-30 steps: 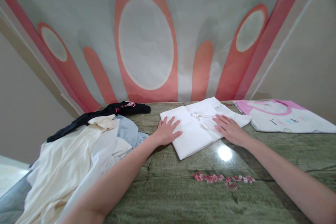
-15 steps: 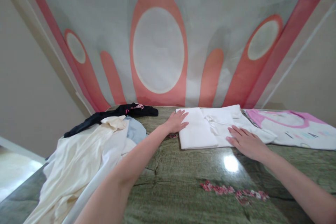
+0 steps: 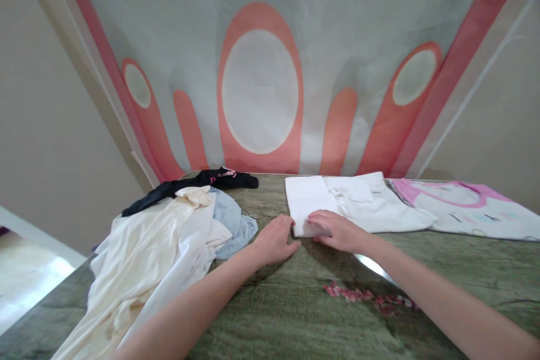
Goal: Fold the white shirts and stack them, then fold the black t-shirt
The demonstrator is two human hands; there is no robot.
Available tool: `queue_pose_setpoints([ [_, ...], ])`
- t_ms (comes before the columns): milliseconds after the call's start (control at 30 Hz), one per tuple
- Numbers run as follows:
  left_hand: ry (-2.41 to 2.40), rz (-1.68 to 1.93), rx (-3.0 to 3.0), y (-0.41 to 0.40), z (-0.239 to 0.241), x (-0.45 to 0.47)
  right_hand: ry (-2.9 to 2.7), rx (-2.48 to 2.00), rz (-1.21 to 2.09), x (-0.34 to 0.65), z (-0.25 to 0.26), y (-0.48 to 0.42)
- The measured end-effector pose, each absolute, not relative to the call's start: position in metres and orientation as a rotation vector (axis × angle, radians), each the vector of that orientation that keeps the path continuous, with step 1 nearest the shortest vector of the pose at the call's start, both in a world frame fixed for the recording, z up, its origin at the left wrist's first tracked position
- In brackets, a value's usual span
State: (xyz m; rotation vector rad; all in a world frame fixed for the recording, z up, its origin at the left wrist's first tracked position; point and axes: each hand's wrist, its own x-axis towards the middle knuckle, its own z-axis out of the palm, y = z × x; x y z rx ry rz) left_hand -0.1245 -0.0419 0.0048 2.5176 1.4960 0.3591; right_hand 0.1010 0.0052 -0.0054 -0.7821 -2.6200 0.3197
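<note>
A partly folded white garment (image 3: pixel 358 194) lies on the table, its left part turned over into a flat panel with a rumpled strip beside it. My right hand (image 3: pixel 337 230) is closed on the near edge of that panel, fingers above the cloth and the thumb low at the border. Just left of it, my left hand (image 3: pixel 276 241) is at the near left corner, fingers bent against the cloth's side and thumb apart from them. Whether any cloth sits between the left fingers is hard to see.
On the left is a loose heap of cream and white clothes (image 3: pixel 147 259), with a light blue cloth (image 3: pixel 234 222) and a black garment (image 3: pixel 189 183). A pink-and-white printed shirt (image 3: pixel 476 211) lies flat at right. Behind the wood-patterned table (image 3: pixel 261 315) rises a patterned wall (image 3: pixel 261 163).
Both hands have come off the garment's top surface to its near edge. My right hand moved left and closed on the edge; my left hand drew back toward me to the corner.
</note>
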Motion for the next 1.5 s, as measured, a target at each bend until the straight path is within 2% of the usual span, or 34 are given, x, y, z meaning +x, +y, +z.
queue_pose_setpoints([
  [267,1.680,0.443,2.494,-0.039,-0.007,-0.105,-2.591,-0.804,0.292,0.096,-0.021,0.013],
  [467,1.600,0.435,2.567,-0.040,-0.002,-0.110,-2.584,-0.863,0.229,0.109,-0.018,0.011],
  [567,1.480,0.458,2.630,-0.019,0.003,-0.123,-2.435,-1.270,0.067,0.143,-0.016,0.021],
  [667,1.383,0.387,2.714,0.017,0.003,-0.134,-2.080,-1.954,-0.133,0.186,-0.023,0.027],
  [767,1.393,0.240,2.738,0.050,-0.001,-0.135,-1.962,-2.250,-0.097,0.213,-0.037,0.024],
  [933,1.432,0.174,2.798,0.055,-0.005,-0.130,-2.089,-2.213,-0.004,0.222,-0.062,0.027],
  [1100,1.469,0.187,2.921,0.003,0.007,-0.118,-2.210,-2.082,0.100,0.232,-0.061,0.063],
  [1233,1.545,-0.028,2.884,-0.046,0.025,-0.094,-2.265,-1.862,0.281,0.229,-0.047,0.092],
  [1367,1.361,-0.181,2.899,-0.067,0.040,-0.072,-2.268,-1.734,0.298,0.209,-0.040,0.111],
  [1500,1.204,-0.030,2.962,-0.045,0.040,-0.057,-2.318,-1.597,0.283,0.188,-0.037,0.126],
])
